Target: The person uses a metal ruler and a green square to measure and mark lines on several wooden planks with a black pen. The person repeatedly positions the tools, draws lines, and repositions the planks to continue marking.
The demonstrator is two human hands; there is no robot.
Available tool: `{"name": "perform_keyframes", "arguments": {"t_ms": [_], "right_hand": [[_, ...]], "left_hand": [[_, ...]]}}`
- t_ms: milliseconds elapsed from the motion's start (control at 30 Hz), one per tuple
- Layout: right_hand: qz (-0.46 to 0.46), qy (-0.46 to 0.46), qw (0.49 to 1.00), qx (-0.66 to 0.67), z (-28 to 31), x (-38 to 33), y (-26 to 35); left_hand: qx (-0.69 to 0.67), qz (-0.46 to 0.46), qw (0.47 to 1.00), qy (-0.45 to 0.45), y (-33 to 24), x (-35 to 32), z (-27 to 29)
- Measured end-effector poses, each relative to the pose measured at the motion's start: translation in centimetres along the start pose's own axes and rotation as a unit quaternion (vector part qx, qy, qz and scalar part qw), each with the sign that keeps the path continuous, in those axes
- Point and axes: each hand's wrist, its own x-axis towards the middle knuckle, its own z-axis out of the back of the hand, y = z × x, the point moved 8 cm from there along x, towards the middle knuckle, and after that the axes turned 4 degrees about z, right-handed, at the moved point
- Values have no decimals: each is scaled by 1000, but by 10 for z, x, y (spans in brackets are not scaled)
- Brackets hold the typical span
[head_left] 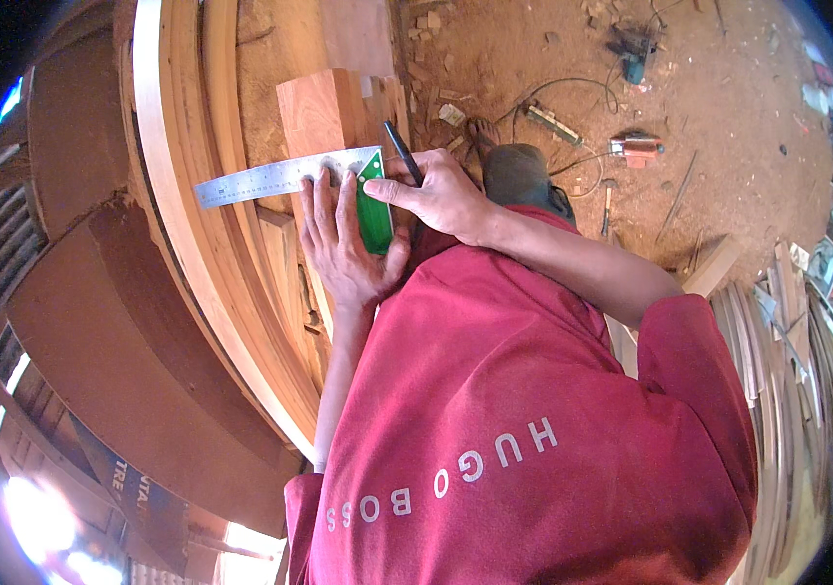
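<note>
A try square with a steel blade and a green stock lies across a reddish-brown wooden block. My left hand holds the square there, its fingers stretched over the blade's edge and its thumb beside the lower end of the stock. Between the fingers of my right hand is a black pen, tilted with its upper end toward the block. The right thumb rests on the green stock. My right fingers are partly hidden behind the hand.
Long boards run along the left side, next to brown panels. On the dirt floor at the right lie a power tool with a cord, an orange-red tool and a hammer. Thin wood strips are stacked at the right.
</note>
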Motion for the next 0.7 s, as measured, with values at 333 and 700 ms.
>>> {"name": "perform_keyframes", "arguments": {"t_ms": [333,700], "right_hand": [[1,0,999,-36,2,1,-7],[53,-42,998,-7,4,3,-5]], "left_hand": [[-4,-10,1000,-12,1,-1,-2],[-5,-6,1000,-9,0,-1,-2]]}}
